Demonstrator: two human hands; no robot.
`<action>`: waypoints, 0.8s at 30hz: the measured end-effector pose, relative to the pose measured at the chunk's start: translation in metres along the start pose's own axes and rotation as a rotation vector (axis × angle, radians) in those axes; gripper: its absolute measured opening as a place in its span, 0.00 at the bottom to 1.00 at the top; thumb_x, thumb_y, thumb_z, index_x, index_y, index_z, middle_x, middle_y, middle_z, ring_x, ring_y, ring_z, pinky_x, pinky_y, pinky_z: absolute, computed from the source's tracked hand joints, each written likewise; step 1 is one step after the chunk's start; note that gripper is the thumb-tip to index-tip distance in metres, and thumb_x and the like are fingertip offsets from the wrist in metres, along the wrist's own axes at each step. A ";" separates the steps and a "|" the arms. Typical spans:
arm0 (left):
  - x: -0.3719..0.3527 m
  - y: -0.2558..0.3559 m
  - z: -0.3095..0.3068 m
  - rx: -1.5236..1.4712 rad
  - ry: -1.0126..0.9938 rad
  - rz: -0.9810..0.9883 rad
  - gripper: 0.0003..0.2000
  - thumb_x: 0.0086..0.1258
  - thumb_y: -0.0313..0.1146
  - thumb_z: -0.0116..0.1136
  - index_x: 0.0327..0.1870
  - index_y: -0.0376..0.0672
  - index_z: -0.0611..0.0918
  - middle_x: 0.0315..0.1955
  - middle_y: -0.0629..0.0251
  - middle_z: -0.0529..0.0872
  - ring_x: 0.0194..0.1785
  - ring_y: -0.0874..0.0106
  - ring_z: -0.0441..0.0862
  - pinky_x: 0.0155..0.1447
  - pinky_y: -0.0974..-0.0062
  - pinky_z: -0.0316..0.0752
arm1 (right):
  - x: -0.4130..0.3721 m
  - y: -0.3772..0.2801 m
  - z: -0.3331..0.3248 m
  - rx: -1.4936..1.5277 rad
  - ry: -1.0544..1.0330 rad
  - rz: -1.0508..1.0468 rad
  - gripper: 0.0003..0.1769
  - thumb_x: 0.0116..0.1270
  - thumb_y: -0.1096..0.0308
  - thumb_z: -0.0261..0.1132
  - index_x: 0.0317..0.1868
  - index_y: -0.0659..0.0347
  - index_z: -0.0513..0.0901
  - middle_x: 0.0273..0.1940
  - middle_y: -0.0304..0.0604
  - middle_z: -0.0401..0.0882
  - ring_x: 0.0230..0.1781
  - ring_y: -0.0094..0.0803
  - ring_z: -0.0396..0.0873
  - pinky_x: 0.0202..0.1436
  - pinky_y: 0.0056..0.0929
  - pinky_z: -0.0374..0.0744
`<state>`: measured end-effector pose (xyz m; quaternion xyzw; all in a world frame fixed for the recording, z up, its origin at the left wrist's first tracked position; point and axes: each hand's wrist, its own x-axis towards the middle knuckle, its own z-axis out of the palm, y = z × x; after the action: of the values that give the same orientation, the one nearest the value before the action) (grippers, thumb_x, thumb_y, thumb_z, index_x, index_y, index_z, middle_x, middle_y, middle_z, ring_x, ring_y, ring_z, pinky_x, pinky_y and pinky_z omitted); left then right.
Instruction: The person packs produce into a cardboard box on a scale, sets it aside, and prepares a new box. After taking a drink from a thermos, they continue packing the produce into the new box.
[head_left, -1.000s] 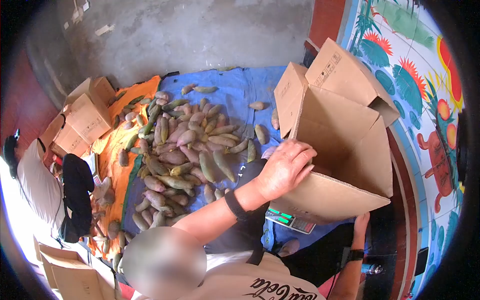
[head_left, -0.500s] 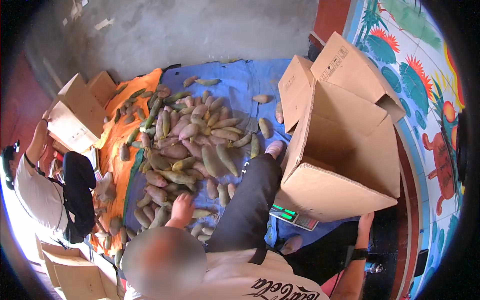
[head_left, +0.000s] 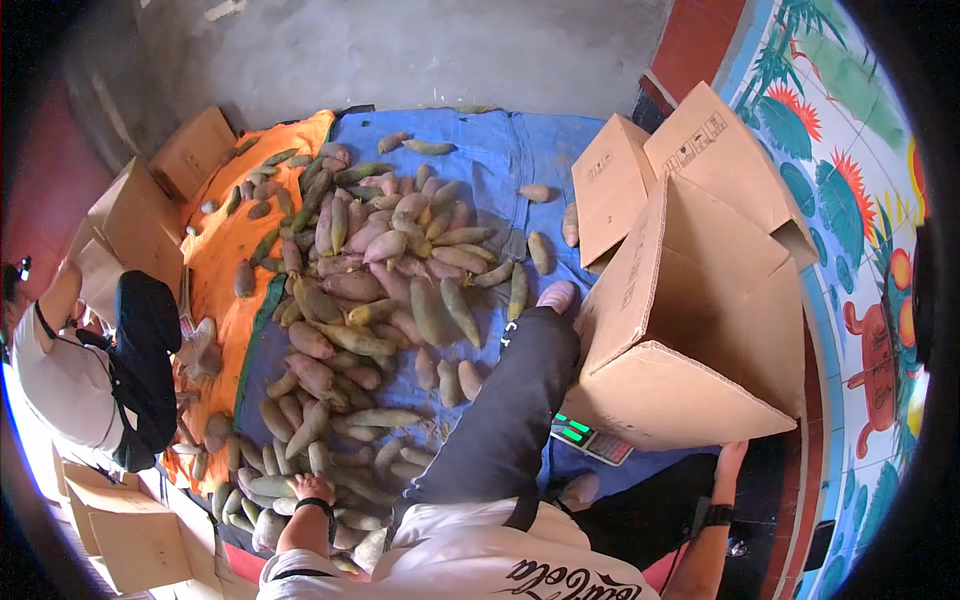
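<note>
Head view: left hand (head_left: 312, 490) off box (head_left: 700, 300), now down at fruit pile (head_left: 400, 250), grip hidden, can't tell; right hand (head_left: 728, 462) flat-fingered against box's lower edge. I read work shifting to pile.

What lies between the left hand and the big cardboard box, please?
The head view shows the person's dark-trousered leg between the left hand and the cardboard box, plus a scale beside it.

1. A pile of produce (head_left: 380, 290) lies across the tarp (head_left: 490, 160) on the floor, centre-left.
2. A big box (head_left: 700, 330) stands right of the pile, with a scale (head_left: 590, 440) poking out under its near corner.
3. The left hand (head_left: 312, 488) is at the pile's near edge, and the right hand (head_left: 728, 458) is just before the box.
4. Another person (head_left: 70, 370) is far left, with more boxes (head_left: 150, 200) behind them.
</note>
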<state>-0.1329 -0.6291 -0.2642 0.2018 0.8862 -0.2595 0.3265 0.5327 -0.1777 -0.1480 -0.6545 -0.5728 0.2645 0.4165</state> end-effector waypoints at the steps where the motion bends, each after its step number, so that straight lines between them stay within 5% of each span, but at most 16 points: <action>1: -0.003 0.001 -0.003 0.055 0.053 -0.026 0.27 0.59 0.48 0.55 0.60 0.50 0.72 0.61 0.62 0.70 0.69 0.60 0.57 0.70 0.50 0.48 | 0.000 -0.001 -0.001 0.029 -0.011 0.051 0.25 0.74 0.58 0.45 0.55 0.75 0.69 0.53 0.53 0.73 0.53 0.40 0.71 0.57 0.34 0.68; 3: 0.009 -0.014 0.003 0.014 -0.003 -0.072 0.39 0.47 0.60 0.62 0.63 0.55 0.69 0.64 0.66 0.66 0.71 0.61 0.53 0.69 0.43 0.45 | 0.004 0.006 -0.002 0.088 -0.018 0.046 0.25 0.74 0.58 0.45 0.55 0.75 0.69 0.53 0.52 0.73 0.52 0.39 0.71 0.56 0.33 0.69; 6: -0.002 -0.028 -0.010 0.181 -0.135 0.077 0.42 0.42 0.63 0.65 0.63 0.58 0.69 0.66 0.67 0.64 0.71 0.60 0.52 0.69 0.41 0.45 | 0.004 -0.003 0.000 0.099 -0.009 0.004 0.25 0.73 0.58 0.46 0.55 0.75 0.69 0.53 0.51 0.73 0.51 0.37 0.72 0.54 0.32 0.70; 11: 0.045 -0.025 0.034 0.315 -0.098 0.034 0.34 0.47 0.52 0.67 0.60 0.59 0.74 0.63 0.69 0.66 0.68 0.60 0.56 0.67 0.44 0.51 | -0.015 -0.045 0.007 0.014 0.008 -0.064 0.25 0.73 0.58 0.47 0.54 0.76 0.70 0.53 0.51 0.73 0.51 0.37 0.72 0.53 0.31 0.70; 13: 0.033 -0.021 0.017 0.339 -0.107 0.065 0.25 0.56 0.48 0.61 0.57 0.58 0.77 0.62 0.71 0.68 0.66 0.62 0.59 0.66 0.47 0.54 | -0.021 -0.063 0.011 0.069 0.018 -0.002 0.24 0.73 0.59 0.47 0.55 0.75 0.70 0.52 0.51 0.73 0.52 0.36 0.71 0.54 0.31 0.70; 15: 0.060 -0.033 0.031 0.277 -0.124 0.058 0.39 0.37 0.56 0.72 0.58 0.59 0.76 0.61 0.70 0.68 0.67 0.63 0.60 0.63 0.52 0.60 | -0.008 -0.034 0.007 0.090 0.031 0.008 0.24 0.73 0.60 0.47 0.55 0.75 0.70 0.52 0.51 0.74 0.53 0.37 0.71 0.55 0.32 0.69; 20: 0.043 -0.039 0.011 0.287 -0.014 0.066 0.29 0.48 0.49 0.67 0.56 0.58 0.78 0.59 0.69 0.73 0.63 0.65 0.67 0.62 0.68 0.64 | -0.007 -0.022 0.008 -0.029 0.063 -0.090 0.24 0.73 0.60 0.46 0.55 0.75 0.70 0.53 0.54 0.74 0.54 0.42 0.71 0.57 0.34 0.68; 22: 0.028 -0.037 0.002 0.312 0.087 0.106 0.14 0.68 0.39 0.46 0.51 0.55 0.81 0.57 0.69 0.74 0.61 0.65 0.68 0.59 0.69 0.66 | -0.007 -0.019 0.009 0.035 0.103 -0.021 0.23 0.73 0.61 0.46 0.54 0.76 0.70 0.54 0.56 0.73 0.54 0.44 0.71 0.58 0.34 0.67; 24: 0.021 -0.035 -0.008 0.326 0.126 0.095 0.14 0.68 0.38 0.46 0.51 0.53 0.81 0.56 0.68 0.75 0.61 0.66 0.69 0.59 0.71 0.66 | -0.003 -0.015 0.006 0.018 0.052 -0.032 0.23 0.73 0.61 0.46 0.54 0.76 0.70 0.54 0.57 0.73 0.54 0.43 0.71 0.59 0.34 0.67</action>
<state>-0.1697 -0.6484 -0.2617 0.3096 0.8406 -0.3706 0.2453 0.5191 -0.1795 -0.1385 -0.6482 -0.5700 0.2458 0.4411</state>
